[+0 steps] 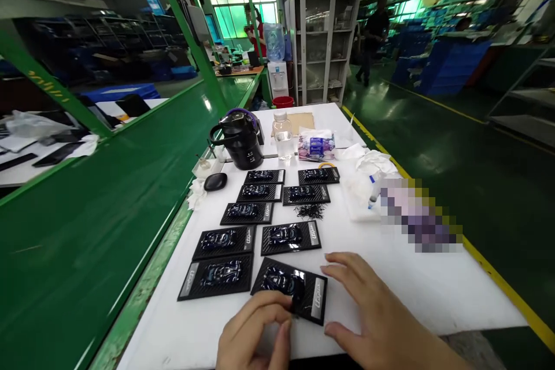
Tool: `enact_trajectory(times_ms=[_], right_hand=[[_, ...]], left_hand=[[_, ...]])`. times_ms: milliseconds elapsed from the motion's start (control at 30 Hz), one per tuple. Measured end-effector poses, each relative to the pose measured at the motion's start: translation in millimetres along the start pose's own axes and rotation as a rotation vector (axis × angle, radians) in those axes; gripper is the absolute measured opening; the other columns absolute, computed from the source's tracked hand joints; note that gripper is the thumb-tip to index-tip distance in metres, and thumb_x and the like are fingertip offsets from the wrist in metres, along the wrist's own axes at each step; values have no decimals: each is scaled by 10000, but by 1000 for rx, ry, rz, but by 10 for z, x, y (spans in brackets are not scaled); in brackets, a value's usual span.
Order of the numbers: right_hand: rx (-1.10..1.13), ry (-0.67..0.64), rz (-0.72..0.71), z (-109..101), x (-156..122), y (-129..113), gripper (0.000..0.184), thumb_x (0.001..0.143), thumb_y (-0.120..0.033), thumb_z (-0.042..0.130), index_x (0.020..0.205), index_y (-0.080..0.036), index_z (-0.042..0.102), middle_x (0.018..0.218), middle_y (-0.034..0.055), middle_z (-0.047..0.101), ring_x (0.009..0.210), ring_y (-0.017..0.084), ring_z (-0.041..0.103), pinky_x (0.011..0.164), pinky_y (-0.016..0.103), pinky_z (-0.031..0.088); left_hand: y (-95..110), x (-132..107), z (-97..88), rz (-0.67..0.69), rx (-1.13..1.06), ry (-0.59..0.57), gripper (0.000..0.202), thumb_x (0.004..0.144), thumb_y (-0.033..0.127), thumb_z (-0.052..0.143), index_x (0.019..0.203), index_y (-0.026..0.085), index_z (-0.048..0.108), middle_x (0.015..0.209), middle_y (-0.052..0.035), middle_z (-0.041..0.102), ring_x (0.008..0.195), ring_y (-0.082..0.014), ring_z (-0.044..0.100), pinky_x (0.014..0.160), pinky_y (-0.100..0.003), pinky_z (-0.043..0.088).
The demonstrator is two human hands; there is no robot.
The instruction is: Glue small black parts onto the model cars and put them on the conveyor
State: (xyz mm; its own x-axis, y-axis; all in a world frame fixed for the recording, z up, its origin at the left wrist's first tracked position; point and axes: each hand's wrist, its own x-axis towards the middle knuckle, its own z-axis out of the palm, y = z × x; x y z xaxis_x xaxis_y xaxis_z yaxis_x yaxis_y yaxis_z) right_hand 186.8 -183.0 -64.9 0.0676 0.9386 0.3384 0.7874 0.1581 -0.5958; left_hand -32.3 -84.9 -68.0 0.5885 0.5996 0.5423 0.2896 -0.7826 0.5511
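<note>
The nearest model car (284, 282) is dark blue and glossy, mounted on a black carbon-patterned base (309, 306) with a silver "Utopia"-style nameplate. At its near edge is my left hand (258, 329), fingers bent and thumb brought to the forefinger in a pinch; whatever is between the tips is too small to make out. My right hand (368, 306) is open around the base's right end, thumb and fingers apart, holding nothing. More model cars on like bases stand in two columns beyond, including one car (222, 273) to the left and another (285, 235) just behind.
A heap of small black strips (311, 211) lies among the bases. Farther back are a black jug (240, 141), a clear bottle (284, 139), a tissue pack (317, 144) and a dark oval case (215, 181). Crumpled plastic (368, 162) and a syringe-like tube (373, 192) lie right.
</note>
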Motion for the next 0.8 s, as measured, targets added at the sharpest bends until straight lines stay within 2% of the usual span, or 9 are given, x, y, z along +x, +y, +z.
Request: enact_trajectory(times_ms=[67, 167, 267, 533, 667, 800], right_hand=[[-22, -77, -24, 48, 11, -56, 607, 772, -144, 656, 1354, -221, 498, 1367, 121, 532, 1251, 292, 494, 1064, 463, 460], [22, -171, -71, 61, 75, -76, 540, 819, -132, 588, 1347, -224, 520, 1334, 94, 564, 1236, 267, 483, 1088, 445, 430], [56, -242, -72, 41, 123, -88, 521, 830, -141, 571, 1342, -229, 530, 1304, 91, 568, 1194, 266, 481, 1057, 441, 439], [-25, -293, -124, 67, 109, -81, 558, 863, -162, 531, 1411, -257, 485, 1323, 123, 527, 1164, 296, 473, 1035, 507, 420], [-108, -295, -182, 134, 91, -63, 598, 849, -161, 530, 1438, -239, 470, 1337, 145, 521, 1164, 317, 481, 1036, 533, 424], [-202, -244, -239, 209, 71, -74, 628, 803, -151, 552, 1428, -191, 495, 1329, 186, 531, 1175, 354, 494, 1022, 558, 448]], left_hand=[[23, 54, 31, 18, 79, 63, 156, 885, 75, 570, 930, 221, 600, 1016, -41, 669, 964, -150, 643, 868, -262, 542], [40, 118, 107, 62, 213, 99, 190, 871, 30, 592, 945, 203, 620, 1079, -51, 662, 1091, -187, 588, 972, -332, 483], [43, 147, 157, 83, 293, 91, 191, 880, 22, 588, 964, 189, 627, 1113, -57, 658, 1138, -201, 557, 985, -354, 449], [40, 123, 158, 65, 308, 51, 182, 889, 36, 586, 972, 194, 621, 1143, -45, 657, 1176, -203, 538, 999, -374, 433], [38, 119, 171, -12, 288, 30, 162, 900, 75, 566, 938, 224, 615, 1161, -33, 644, 1226, -214, 494, 1008, -397, 450], [55, 150, 163, -177, 252, 2, 121, 908, 140, 550, 881, 250, 594, 1228, -34, 612, 1297, -265, 410, 1010, -504, 465]])
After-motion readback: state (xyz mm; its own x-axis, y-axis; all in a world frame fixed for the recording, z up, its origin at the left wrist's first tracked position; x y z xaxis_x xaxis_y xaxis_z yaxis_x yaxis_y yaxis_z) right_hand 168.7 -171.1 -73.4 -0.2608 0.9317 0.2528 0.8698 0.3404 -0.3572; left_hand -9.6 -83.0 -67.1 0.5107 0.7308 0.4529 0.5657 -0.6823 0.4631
